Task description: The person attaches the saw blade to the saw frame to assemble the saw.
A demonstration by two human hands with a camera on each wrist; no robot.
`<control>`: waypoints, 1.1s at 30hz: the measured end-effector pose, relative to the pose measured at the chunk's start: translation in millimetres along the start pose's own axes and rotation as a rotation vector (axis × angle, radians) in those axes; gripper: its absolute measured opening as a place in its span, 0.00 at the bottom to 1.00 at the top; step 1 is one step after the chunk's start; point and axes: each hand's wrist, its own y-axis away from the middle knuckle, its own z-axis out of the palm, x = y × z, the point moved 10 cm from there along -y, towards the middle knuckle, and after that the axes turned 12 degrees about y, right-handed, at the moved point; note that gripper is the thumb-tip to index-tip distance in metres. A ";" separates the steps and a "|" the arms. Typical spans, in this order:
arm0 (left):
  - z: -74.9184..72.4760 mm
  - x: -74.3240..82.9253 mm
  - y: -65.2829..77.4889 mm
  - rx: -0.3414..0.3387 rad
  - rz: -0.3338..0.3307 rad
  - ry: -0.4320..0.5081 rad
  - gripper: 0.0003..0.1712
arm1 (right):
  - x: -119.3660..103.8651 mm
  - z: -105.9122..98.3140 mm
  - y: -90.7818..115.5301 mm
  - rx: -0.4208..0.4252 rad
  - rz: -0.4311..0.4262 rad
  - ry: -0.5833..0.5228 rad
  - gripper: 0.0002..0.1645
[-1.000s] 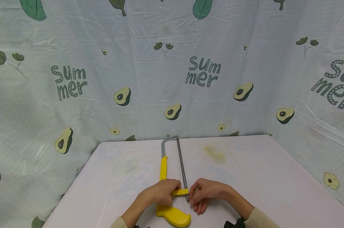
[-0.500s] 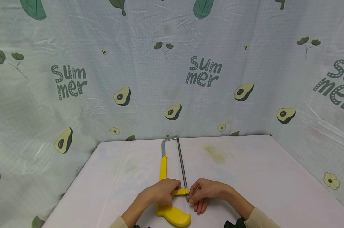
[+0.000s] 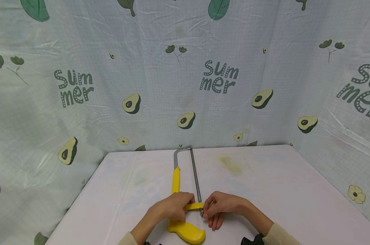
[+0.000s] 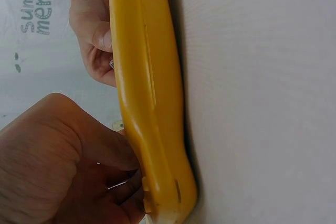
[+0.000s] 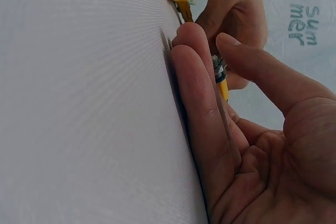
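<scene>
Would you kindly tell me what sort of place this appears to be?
Probably a makeshift booth for tabletop work: a crinkled white sheet printed with avocados and "summer" hangs behind and beside a flat whitish table, on which a yellow-and-grey, U-framed hacksaw rests.

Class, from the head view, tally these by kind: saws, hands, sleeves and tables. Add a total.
Saws: 1 (yellow and grey saw)
Hands: 2 (left hand, right hand)
Sleeves: 2 (left sleeve, right sleeve)
Tables: 1 (pale table)
Total: 6
</scene>
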 end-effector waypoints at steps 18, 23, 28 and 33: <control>1.1 1.0 1.4 0.003 -0.002 0.003 0.23 | 2.9 0.5 -0.1 0.000 0.008 0.005 0.13; 1.3 1.5 1.8 0.001 -0.005 0.008 0.23 | 3.1 0.6 0.2 0.001 0.008 0.012 0.13; 1.5 1.5 1.4 -0.001 -0.005 0.011 0.23 | 2.5 1.2 0.9 -0.003 0.009 0.015 0.14; 1.5 1.7 1.1 -0.004 -0.003 0.014 0.23 | 2.8 0.5 1.0 -0.002 0.015 0.015 0.16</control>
